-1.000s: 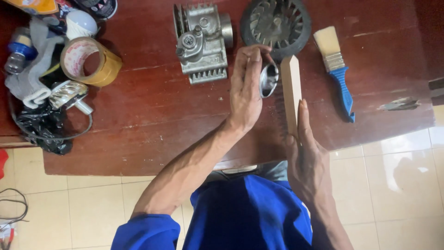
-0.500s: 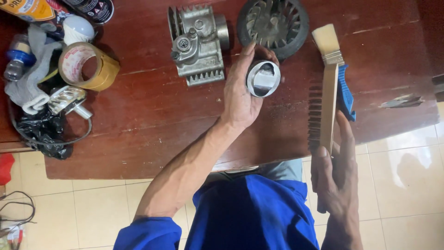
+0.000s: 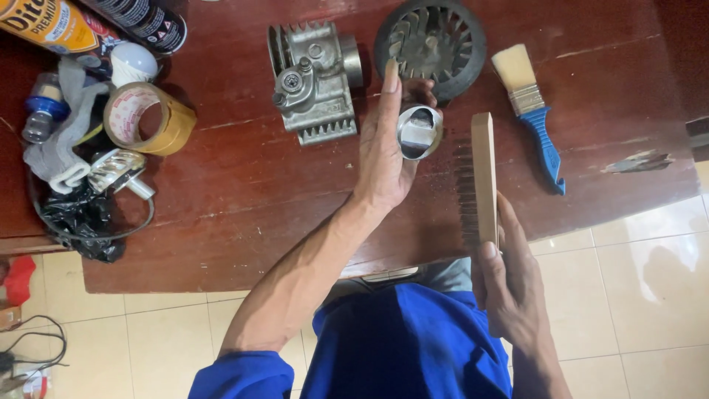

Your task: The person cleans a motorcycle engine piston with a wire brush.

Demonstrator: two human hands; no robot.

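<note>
My left hand [image 3: 380, 159] holds a small silver metal piston [image 3: 419, 133] above the dark red wooden table [image 3: 236, 207], its hollow end turned toward me. My right hand [image 3: 513, 295] grips the handle end of a wooden wire brush [image 3: 481, 174], held upright with its bristles facing left. The bristles are just right of the piston, close to it, and I cannot tell if they touch. A finned grey engine cylinder part [image 3: 314, 81] lies just left of my left hand. A black fan wheel [image 3: 432, 41] lies behind the piston.
A blue-handled paint brush [image 3: 532, 111] lies at the right. At the left are a roll of brown tape [image 3: 144, 118], a grey rag [image 3: 55, 148], spray cans [image 3: 140, 22], a black bag [image 3: 77, 218] and small metal parts. Pale floor tiles show below the table edge.
The piston's hollow end has turned to face me. The wire brush swung out to the right half a second ago and has come back left, close beside the piston.
</note>
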